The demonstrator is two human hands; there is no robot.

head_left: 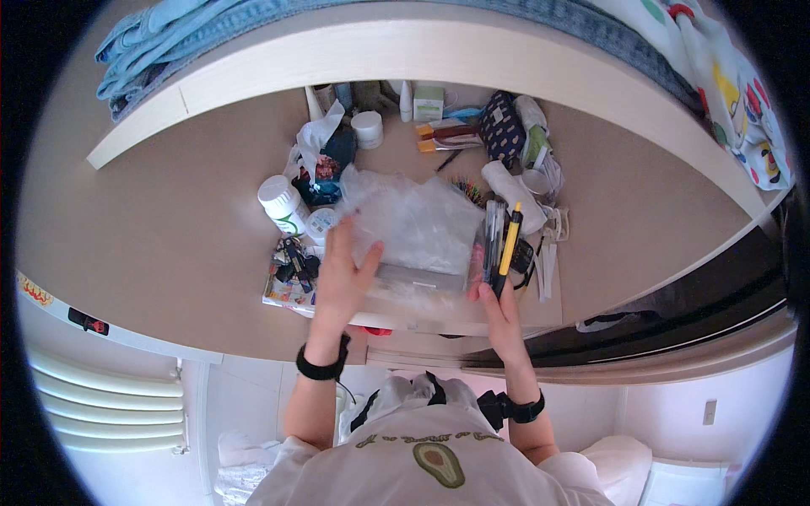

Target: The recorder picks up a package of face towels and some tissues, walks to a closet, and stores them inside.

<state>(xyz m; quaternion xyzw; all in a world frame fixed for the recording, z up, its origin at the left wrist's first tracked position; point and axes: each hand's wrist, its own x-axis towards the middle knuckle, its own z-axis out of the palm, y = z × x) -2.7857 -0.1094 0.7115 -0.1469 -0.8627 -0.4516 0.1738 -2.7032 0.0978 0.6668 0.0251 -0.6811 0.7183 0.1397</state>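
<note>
My left hand (342, 274) is at the left edge of a crumpled clear plastic bag (413, 215), its thumb spread from the fingers; whether it touches the bag I cannot tell. Below the bag shows a greyish translucent flat piece (418, 277). My right hand (502, 316) grips several pens upright at their lower ends. One is a yellow and black pen (510, 240); beside it are grey-black pens (494, 228). Something pink (476, 266) shows just left of them. A white lidded bottle (283, 202) and a small round tub (321, 224) stand near my left fingers.
A small box of dark items (294, 266) sits left of my left hand. Farther back are a white jar (367, 129), brushes (447, 139), a dark patterned pouch (501, 126) and a white roll (515, 194). A shelf edge (405, 38) with folded jeans overhangs the desk.
</note>
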